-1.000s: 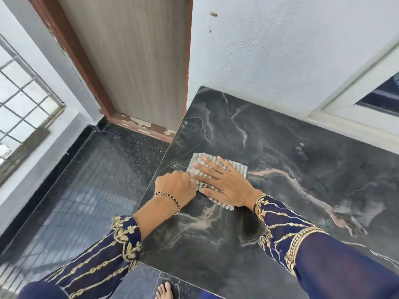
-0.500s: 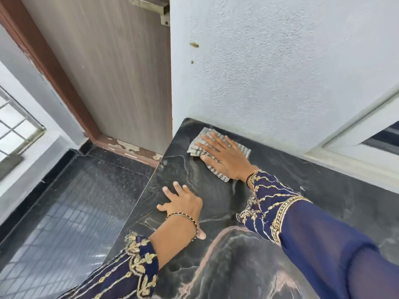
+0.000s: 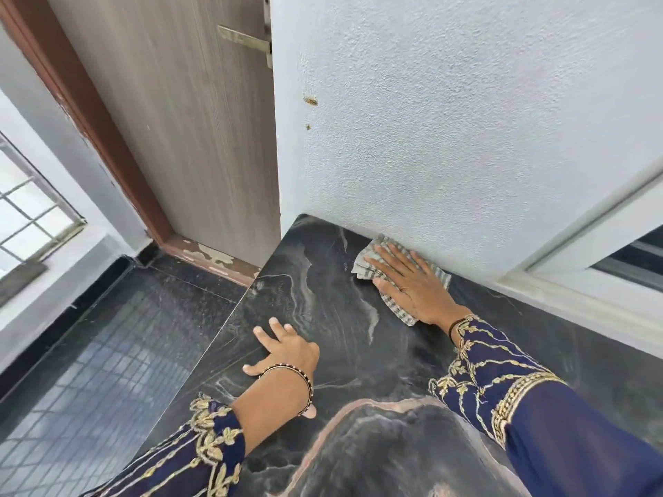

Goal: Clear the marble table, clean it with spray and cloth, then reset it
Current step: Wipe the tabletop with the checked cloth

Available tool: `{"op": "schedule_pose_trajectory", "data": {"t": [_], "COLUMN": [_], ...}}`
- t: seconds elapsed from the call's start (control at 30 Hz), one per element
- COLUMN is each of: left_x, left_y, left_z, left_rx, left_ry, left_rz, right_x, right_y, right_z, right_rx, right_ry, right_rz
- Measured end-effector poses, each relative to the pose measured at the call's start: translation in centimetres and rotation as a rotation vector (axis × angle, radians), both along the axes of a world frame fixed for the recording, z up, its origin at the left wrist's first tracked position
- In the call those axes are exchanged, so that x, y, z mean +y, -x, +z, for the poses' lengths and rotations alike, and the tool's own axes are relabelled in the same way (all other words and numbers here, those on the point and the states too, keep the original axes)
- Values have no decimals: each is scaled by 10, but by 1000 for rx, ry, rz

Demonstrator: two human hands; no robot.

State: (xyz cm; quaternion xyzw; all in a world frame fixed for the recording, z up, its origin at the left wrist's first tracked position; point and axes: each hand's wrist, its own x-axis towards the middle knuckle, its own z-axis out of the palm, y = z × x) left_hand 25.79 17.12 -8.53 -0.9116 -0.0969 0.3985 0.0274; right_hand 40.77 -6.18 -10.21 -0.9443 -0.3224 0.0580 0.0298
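Observation:
The dark marble table [image 3: 323, 281] with pale veins fills the lower right of the head view. A grey checked cloth [image 3: 366, 263] lies flat on it at the far edge, touching the white wall. My right hand [image 3: 412, 285] presses flat on the cloth with fingers spread, pointing toward the table's far left corner. My left hand [image 3: 287, 349] rests palm down on the bare marble near the left edge, fingers apart, holding nothing. Nothing else stands on the visible tabletop.
A textured white wall [image 3: 448, 120] rises directly behind the table. A wooden door [image 3: 186, 120] with a brown frame stands to the left. A window frame [image 3: 592, 245] sits at the right. Dark tiled floor [image 3: 107, 335] lies left of the table.
My right hand has slid the cloth away from me to the table's far edge against the wall. My left hand let go of the cloth and lies flat on the marble.

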Motion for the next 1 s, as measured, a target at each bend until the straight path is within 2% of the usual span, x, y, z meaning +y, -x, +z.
{"op": "schedule_pose_trajectory", "data": {"t": [0.2,0.3,0.5,0.6,0.67,0.77,1.0], "left_x": [-2,-2,2,0,6,17,26], "left_y": [5,3,13,33,56,106,216], "left_z": [12,11,14,26,30,34,47], "left_rx": [-32,-5,-78,-192,-354,-537,-636], "left_ry": [60,12,9,152,290,320,420], "left_rz": [41,-36,-87,-8,18,-36,-9], "right_x": [-18,-5,8,17,23,35,61], "right_y": [6,25,117,174,215,279,414], "right_z": [0,0,-3,-5,-7,-8,-13], "right_rx": [45,67,37,-30,-54,-108,-64], "right_ry": [12,-6,-20,-42,-63,-90,-125], "right_rz": [-50,-131,-119,-72,-43,8,97]}}
